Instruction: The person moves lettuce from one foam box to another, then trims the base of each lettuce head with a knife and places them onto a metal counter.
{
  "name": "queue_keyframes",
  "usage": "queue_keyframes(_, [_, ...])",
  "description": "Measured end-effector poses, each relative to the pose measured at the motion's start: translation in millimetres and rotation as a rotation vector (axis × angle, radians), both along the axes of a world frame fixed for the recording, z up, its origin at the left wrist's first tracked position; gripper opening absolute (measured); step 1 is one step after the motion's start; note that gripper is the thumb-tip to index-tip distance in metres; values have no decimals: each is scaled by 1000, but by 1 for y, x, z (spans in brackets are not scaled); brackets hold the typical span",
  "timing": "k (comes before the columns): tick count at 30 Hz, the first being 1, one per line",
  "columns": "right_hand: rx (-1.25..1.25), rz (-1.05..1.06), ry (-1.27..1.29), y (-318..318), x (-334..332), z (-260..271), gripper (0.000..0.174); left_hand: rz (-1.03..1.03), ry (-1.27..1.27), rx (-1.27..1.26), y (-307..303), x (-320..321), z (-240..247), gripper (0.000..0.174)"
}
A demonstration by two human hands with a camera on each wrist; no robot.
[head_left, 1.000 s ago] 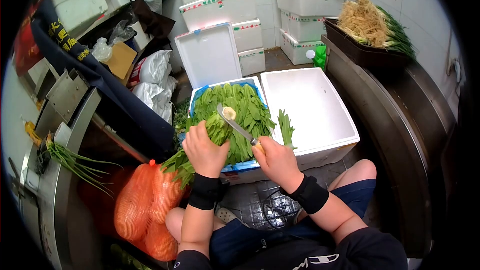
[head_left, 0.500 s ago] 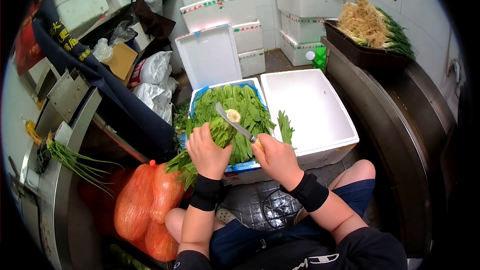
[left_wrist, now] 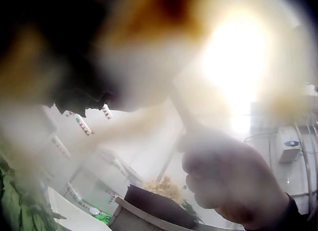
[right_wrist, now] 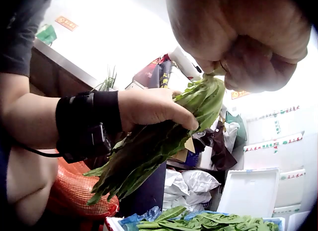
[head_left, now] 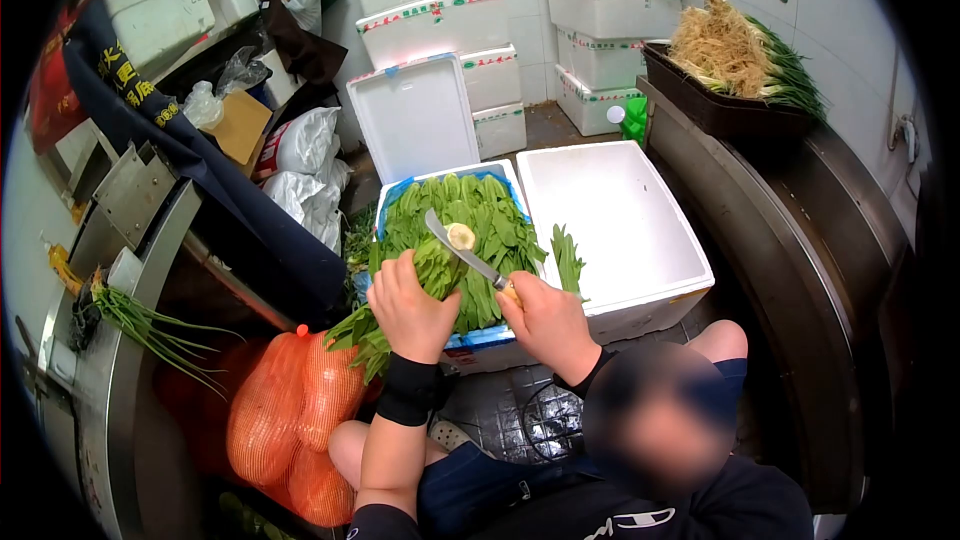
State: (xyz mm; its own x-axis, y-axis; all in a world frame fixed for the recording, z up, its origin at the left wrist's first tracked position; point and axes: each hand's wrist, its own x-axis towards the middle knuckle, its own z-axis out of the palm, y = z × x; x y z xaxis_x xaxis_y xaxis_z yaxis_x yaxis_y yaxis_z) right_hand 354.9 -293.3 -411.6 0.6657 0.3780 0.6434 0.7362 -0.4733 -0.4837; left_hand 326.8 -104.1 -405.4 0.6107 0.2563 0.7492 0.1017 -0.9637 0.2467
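My left hand [head_left: 412, 308] grips a leafy green vegetable [head_left: 437, 265], its pale cut stem end [head_left: 460, 236] facing away from me and its leaves trailing back past the wrist. In my right hand [head_left: 552, 325] is a knife [head_left: 468, 256] with a light wooden handle and a curved blade, which lies across the vegetable just by the stem end. The right wrist view shows the left thumb and fingers wrapped round the leaves [right_wrist: 149, 151], with the right hand [right_wrist: 243, 42] close above the stem. The left wrist view is mostly blurred, but the right hand [left_wrist: 228, 176] shows there.
Below the hands, a foam box [head_left: 512, 180] lined with blue plastic holds rows of leafy greens [head_left: 500, 205]. Beside it stands a white foam box [head_left: 620, 210], a few leaves [head_left: 567, 258] at its near-left edge. Orange mesh sacks [head_left: 290, 420] lie left; scallions [head_left: 725, 50] fill a tray at right.
The stem end has turned and shifted slightly while the knife stays against it. Both hands keep their hold. A blurred patch now covers part of the right forearm.
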Motion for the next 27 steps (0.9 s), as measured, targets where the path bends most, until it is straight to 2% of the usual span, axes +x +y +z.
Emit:
queue_keyframes(7, [49, -20, 24, 4, -1, -2, 18, -30, -40, -22, -1, -3, 6, 66])
queue_keyframes(9, [79, -33, 32, 5, 1, -10, 19, -22, 40, -22, 1, -3, 6, 67])
queue_keyframes(11, [114, -3, 27, 3, 2, -12, 19, -53, -23, -1, 0, 1, 0, 66])
queue_keyframes(15, [45, -56, 40, 3, 1, -8, 21, -24, -69, 7, -1, 5, -1, 64])
queue_keyframes(22, [84, -16, 63, 2, 0, -1, 22, -16, -54, -5, -2, 3, 1, 68])
queue_keyframes(24, [82, -19, 3, 3, 1, -1, 23, -36, -47, 5, -2, 0, 7, 69])
queue_keyframes(27, [9, -56, 37, 5, 1, 4, 22, -10, -42, -21, -1, -1, 5, 70])
